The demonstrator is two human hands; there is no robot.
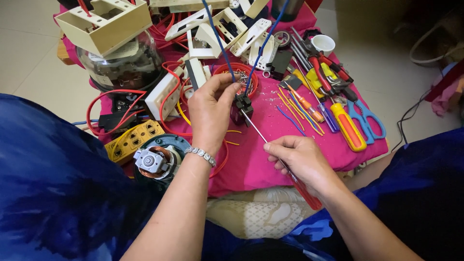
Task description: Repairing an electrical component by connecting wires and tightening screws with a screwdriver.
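**Plastic, metal and cloth on show**

The screwdriver (278, 153) is flashing a thin, bright metal shaft and a glossy red plastic handle. The small block (241, 107) is looking like matt black plastic. Pink cloth (270, 145) is lying soft and matt over the surface.

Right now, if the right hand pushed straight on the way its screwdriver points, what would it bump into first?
The right hand aims its screwdriver up-left at the small black part held by the left hand. The tip seems already there, though depth is hard to judge.
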